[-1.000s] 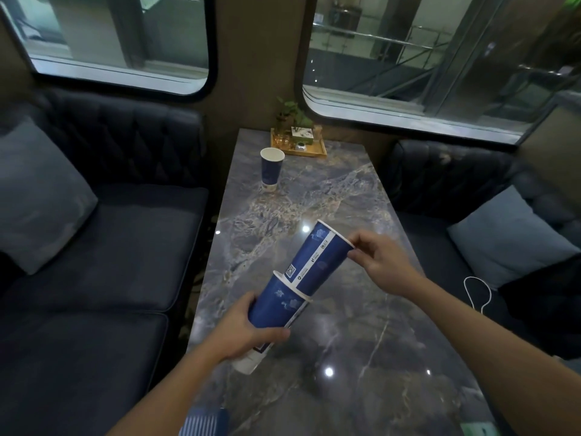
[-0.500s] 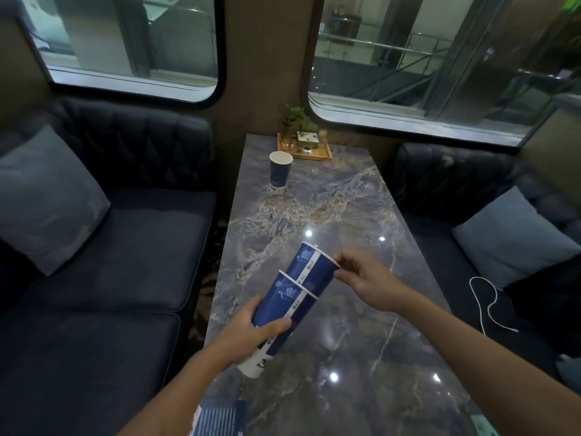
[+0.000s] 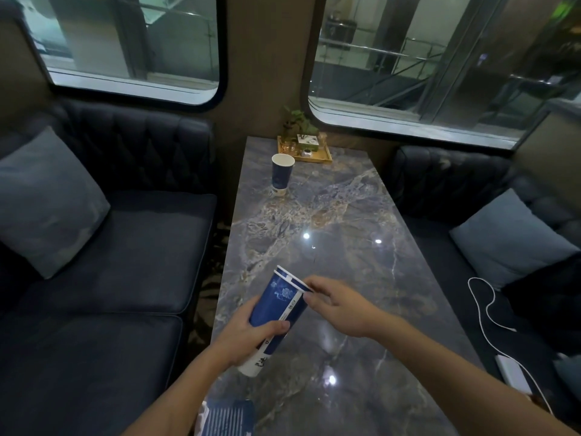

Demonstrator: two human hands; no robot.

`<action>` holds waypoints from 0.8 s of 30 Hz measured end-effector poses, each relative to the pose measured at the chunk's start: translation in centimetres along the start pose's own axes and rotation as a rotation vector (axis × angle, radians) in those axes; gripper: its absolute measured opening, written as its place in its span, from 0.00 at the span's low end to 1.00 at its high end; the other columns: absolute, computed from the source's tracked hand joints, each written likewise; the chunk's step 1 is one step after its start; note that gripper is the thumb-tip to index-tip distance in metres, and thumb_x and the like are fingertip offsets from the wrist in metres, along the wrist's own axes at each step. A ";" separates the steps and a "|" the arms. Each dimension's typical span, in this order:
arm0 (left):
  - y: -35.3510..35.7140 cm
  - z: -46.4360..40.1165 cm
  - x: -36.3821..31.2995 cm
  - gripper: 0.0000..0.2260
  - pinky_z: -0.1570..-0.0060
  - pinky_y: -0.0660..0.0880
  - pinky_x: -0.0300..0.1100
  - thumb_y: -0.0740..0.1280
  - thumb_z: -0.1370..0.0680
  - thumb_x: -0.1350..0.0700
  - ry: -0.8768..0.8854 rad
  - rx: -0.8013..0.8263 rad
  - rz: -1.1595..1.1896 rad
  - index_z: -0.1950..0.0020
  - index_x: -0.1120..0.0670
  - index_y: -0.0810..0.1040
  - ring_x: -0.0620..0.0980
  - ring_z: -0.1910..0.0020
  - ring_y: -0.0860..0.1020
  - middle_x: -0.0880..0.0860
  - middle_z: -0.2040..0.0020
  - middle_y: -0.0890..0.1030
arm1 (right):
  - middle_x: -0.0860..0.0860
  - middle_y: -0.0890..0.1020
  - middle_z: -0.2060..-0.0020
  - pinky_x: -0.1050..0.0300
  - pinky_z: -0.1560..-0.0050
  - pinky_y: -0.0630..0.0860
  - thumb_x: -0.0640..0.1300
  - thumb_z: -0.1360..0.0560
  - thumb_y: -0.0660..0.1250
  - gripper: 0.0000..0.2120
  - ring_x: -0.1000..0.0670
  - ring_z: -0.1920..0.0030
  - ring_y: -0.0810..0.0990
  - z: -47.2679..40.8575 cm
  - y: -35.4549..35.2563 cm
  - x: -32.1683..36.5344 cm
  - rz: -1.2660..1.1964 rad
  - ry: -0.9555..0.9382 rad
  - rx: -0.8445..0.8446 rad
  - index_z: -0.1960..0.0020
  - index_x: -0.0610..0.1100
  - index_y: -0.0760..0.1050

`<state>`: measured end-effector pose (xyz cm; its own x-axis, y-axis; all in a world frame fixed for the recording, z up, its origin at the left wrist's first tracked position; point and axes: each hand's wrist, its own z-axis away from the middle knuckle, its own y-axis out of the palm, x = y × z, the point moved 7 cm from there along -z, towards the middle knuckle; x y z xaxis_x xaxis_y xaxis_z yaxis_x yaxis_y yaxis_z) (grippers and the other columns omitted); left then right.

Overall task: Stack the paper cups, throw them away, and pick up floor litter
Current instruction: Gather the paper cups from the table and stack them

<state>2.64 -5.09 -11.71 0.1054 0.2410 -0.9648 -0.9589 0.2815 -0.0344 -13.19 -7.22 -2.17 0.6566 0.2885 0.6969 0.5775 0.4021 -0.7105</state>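
Note:
Two blue paper cups are nested one inside the other, tilted, above the near part of the marble table. My left hand grips the lower half of the stack. My right hand has its fingertips on the rims at the top, which lie almost flush. A third blue paper cup stands upright at the far left of the table, apart from both hands.
A wooden tray with a small plant and glasses sits at the table's far end. Dark sofas with grey cushions flank the table. A white cable and power bank lie on the right seat. A blue striped object sits at the near edge.
My right hand has pushed the upper cup down into the lower one until the rims nearly meet. The view has shifted back from the table.

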 end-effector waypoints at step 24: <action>-4.8 -5.8 0.8 0.33 0.50 0.81 0.46 0.79 0.42 0.37 -0.012 -0.124 -0.023 0.39 0.44 0.78 0.44 0.51 0.84 0.49 0.47 0.86 | 0.52 0.82 0.56 0.59 0.51 0.75 0.45 0.21 0.61 0.06 0.55 0.54 0.80 -9.0 0.1 -3.0 -0.023 0.019 0.017 0.52 0.46 0.76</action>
<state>5.79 -11.60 -13.80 0.1303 0.2467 -0.9603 -0.9814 0.1699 -0.0895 -10.78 -15.88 -5.21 0.6522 0.2627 0.7110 0.5846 0.4228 -0.6925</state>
